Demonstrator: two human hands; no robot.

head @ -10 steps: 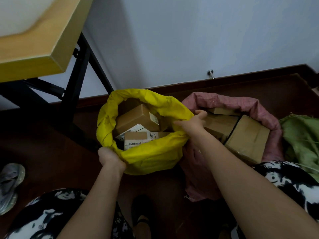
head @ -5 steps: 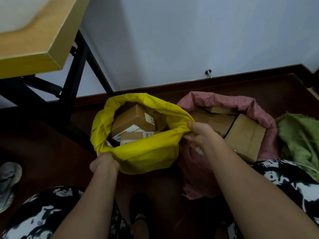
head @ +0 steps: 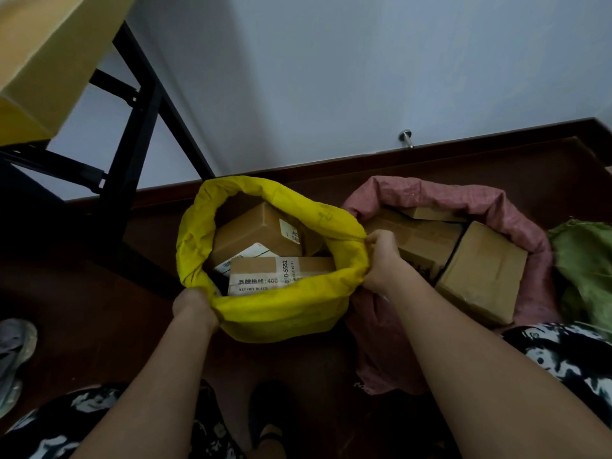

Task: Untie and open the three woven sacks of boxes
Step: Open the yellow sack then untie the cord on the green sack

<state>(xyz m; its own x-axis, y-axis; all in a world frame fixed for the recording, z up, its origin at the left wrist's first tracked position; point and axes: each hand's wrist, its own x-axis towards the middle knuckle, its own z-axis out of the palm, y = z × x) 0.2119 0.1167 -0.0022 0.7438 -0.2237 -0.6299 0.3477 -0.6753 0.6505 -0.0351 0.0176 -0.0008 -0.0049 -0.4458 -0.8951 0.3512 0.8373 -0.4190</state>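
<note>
A yellow woven sack [head: 291, 313] stands open on the floor, its rim rolled down over several cardboard boxes [head: 261, 233]. My left hand [head: 193, 304] grips the rim at its near left side. My right hand [head: 381, 263] grips the rim at its right side. To the right, a pink sack [head: 516, 223] is open too, with large boxes [head: 480, 273] sticking out. A green sack [head: 586, 270] lies at the far right edge, partly out of view.
A wooden table [head: 43, 67] on black metal legs [head: 132, 154] stands at the left, against a white wall. A grey shoe [head: 13, 356] lies on the dark floor at the left edge. My patterned trousers [head: 563, 356] frame the bottom.
Both hands have pulled the yellow sack's rim outward and down, widening the mouth. The labelled box near the front shows more fully.
</note>
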